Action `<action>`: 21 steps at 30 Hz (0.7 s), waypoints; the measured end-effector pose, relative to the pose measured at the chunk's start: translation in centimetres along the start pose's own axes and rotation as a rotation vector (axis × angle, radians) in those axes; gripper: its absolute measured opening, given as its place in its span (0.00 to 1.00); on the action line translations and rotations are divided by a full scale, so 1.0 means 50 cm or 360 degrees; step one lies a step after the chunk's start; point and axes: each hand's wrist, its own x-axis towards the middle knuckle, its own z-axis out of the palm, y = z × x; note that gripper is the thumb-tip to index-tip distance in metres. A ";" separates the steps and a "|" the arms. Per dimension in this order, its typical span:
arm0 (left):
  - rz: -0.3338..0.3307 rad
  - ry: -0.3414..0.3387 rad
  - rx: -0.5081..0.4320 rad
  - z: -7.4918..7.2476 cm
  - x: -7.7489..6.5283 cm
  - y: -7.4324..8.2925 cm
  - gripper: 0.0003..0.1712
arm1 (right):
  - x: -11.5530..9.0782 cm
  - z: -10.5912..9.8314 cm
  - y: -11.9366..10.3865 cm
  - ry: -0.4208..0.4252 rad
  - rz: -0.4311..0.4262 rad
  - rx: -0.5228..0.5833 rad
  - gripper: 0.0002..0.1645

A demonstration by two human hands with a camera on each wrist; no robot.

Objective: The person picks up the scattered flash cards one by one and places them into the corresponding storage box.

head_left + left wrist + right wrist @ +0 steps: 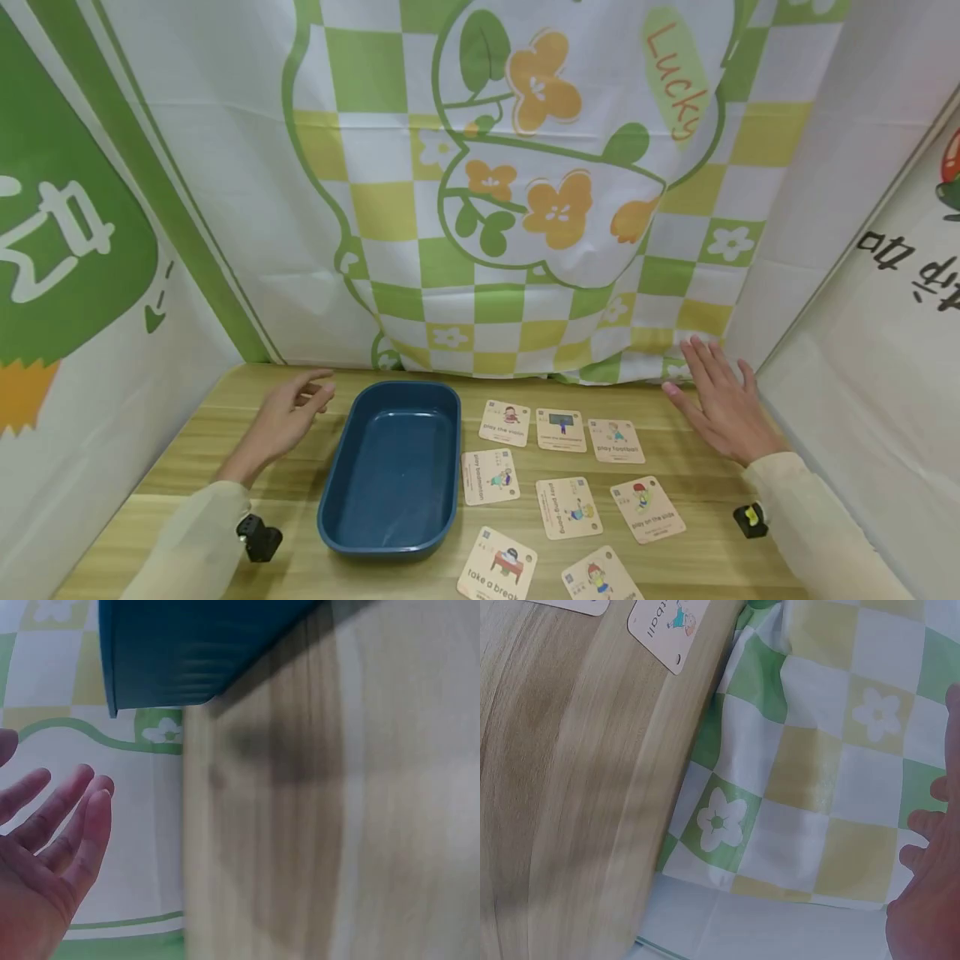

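To the left of a dark blue plastic tub (pixel 390 550) is my left hand (pixel 281 417), its fingers loosely bent and holding nothing. The left wrist view shows this hand (pixel 52 862) palm up, apart from the tub wall (pixel 172 660). My right hand (pixel 723 404) is over the table's back right, fingers spread and nothing in them. Nearest to it is the "play football" picture card (pixel 617 442). Beside it in the back row are a blackboard card (pixel 561 431) and the "play the violin" card (pixel 505 423). In the right wrist view only an edge of the hand (pixel 930 862) shows.
More cards lie in front: "play badminton" (pixel 491 477), "play ping-pong" (pixel 568 508), "play on the slide" (pixel 648 510), "take a break" (pixel 498 564) and one cut off at the bottom (pixel 602 575). A checkered cloth (pixel 480 333) hangs behind the wooden table (pixel 180 442); white printed panels flank it.
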 end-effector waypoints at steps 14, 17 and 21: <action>-0.0032 -0.0024 -0.0540 0.055 -0.009 -0.047 0.26 | -0.003 -0.001 -0.002 0.0003 0.0002 0.0028 0.45; -0.0029 -0.0045 -0.0614 0.064 -0.010 -0.053 0.26 | -0.003 -0.001 -0.002 -0.0003 0.0002 0.0032 0.45; -0.0030 -0.0085 -0.0709 0.072 -0.013 -0.056 0.27 | -0.004 -0.001 -0.002 -0.0018 0.0000 0.0038 0.45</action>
